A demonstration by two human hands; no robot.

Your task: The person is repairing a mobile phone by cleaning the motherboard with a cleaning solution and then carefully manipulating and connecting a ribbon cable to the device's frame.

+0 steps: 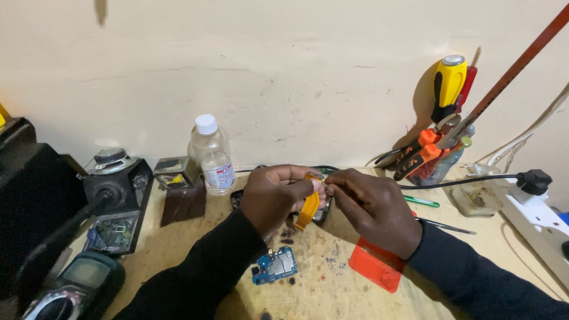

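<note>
Left hand (277,198) closed around a small dark phone part (322,211), held just above the worktop (320,284), with an orange flex strip (308,208) hanging down from between the fingers. Right hand (372,208) pinched shut on the top end of that same strip, fingertips meeting the left hand's at the middle of the view. Both in dark sleeves, coming up from the lower edge.

Below the left hand, flat on the worktop: a small blue circuit board (275,266). Under the right wrist: a flat red plastic piece (373,269). Behind the left hand, near the wall: a clear plastic bottle (211,155) with a white cap, upright. Far left: a multimeter (74,285). At the right rear: a jar of tools (441,155) holding orange-handled pliers and a yellow-handled screwdriver, with a white power strip (536,214) just beside it, a black plug seated in it
</note>
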